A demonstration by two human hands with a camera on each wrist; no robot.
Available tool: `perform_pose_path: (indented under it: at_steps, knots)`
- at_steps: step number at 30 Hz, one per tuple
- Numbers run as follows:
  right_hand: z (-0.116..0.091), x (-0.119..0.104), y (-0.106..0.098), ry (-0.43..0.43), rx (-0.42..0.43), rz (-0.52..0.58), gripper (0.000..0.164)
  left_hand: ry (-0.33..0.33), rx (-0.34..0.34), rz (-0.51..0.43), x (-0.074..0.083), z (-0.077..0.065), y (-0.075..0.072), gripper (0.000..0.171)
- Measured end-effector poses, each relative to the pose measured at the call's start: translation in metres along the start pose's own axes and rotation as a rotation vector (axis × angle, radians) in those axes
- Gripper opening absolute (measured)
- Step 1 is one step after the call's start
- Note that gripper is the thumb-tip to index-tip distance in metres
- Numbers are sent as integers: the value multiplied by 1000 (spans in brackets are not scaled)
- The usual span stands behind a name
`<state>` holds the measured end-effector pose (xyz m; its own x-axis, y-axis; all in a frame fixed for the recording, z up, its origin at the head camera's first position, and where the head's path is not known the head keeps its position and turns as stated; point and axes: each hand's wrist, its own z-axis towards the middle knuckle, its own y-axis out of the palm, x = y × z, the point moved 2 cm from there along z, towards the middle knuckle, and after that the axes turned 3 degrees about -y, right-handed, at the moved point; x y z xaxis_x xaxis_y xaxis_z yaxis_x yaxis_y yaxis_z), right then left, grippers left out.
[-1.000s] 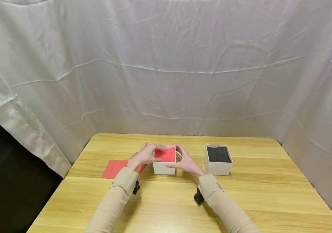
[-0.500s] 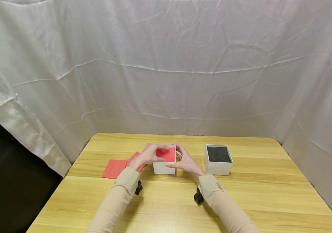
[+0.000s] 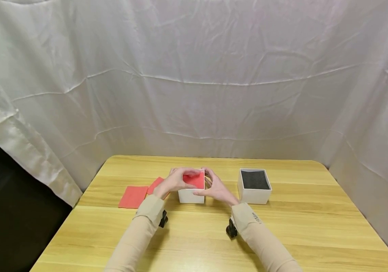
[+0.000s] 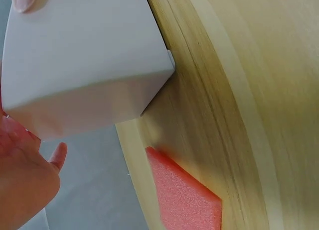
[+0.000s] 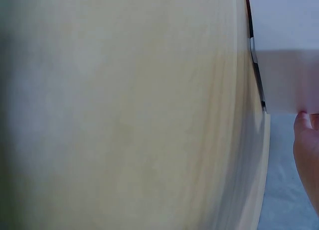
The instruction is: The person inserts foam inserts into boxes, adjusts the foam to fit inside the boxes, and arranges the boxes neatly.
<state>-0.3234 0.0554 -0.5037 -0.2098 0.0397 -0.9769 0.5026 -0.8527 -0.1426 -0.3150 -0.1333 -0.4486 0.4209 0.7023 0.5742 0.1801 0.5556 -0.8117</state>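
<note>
A white open-topped box [image 3: 191, 197] stands on the table in front of me, with a red foam sheet [image 3: 196, 181] inside it. My left hand [image 3: 176, 181] reaches over the box's left rim, thumb and fingers spread apart on the red foam. Part of that foam is hidden beneath the hand. My right hand [image 3: 216, 189] grips the box's right side, its thumb at the front wall and its fingers toward the back. In the left wrist view the box's white wall [image 4: 84, 46] fills the upper left. The right wrist view catches fingertips [image 5: 302, 123] at the box's edge.
Two red foam squares lie left of the box: a near one [image 3: 133, 197] and another [image 3: 155, 184] partly behind my left wrist. A second white box [image 3: 254, 196] holding dark grey foam [image 3: 256, 180] stands to the right. A pale curtain [image 3: 214, 113] hangs behind the wooden table [image 3: 313, 226].
My left hand has shifted slightly to the right, further over the red foam in the box. My right hand keeps its hold, and the box stays in place.
</note>
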Motion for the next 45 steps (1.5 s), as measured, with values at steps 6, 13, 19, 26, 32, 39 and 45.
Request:
perform_pose_path:
  at_steps: [6,13,19,26,32,39,45]
  knots:
    - [0,0,0,1,-1,1,90,-14,-21,12,-1,1,1,54]
    - [0,-1,0,0,-5,0,93,5,-5,7,-1,0,0,53]
    - [1,0,0,-10,-6,-17,96,60,30,-128,-4,-4,0,49]
    - [0,1,0,4,3,-23,98,-1,44,-363,-12,-12,-1,47]
    - [0,2,-1,6,7,-33,98,-74,141,-421,-24,-22,-6,43]
    - [0,1,-1,18,12,-34,99,-68,228,-444,-32,-28,-11,44]
    - [1,1,0,14,8,-27,99,-68,273,-475,-42,-35,-14,44]
